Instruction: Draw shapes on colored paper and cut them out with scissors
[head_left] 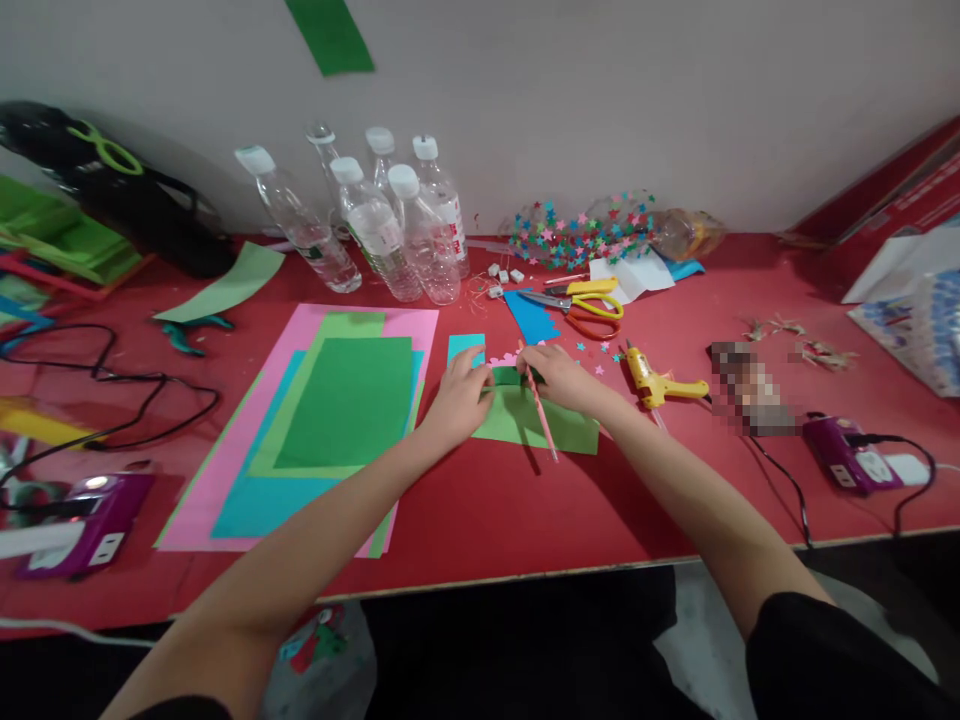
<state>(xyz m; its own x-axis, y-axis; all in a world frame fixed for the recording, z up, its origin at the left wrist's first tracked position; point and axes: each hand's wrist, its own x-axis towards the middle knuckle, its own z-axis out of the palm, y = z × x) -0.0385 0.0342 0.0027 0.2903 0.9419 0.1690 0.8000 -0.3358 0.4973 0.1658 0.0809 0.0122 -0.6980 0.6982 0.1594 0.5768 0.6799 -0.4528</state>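
My left hand (463,395) has its fingers closed on the left end of a small dark green paper strip (507,376). The strip's right end is at my right hand (553,376), whose fingers are pressed together around a pink pencil-like stick (541,415) that slants down toward me. Under both hands lies a light green paper sheet (574,432) on the red table. A small blue paper piece (466,348) is just behind my left hand. Behind my right hand is a blue paper with a jagged edge (529,317).
Stacked coloured sheets (345,400) lie at left. Several plastic bottles (431,250) stand behind. Scissors (596,303), a yellow glue gun (664,385) and scattered stars (600,370) are at right. Purple power strips (847,462) with black cables sit on both sides.
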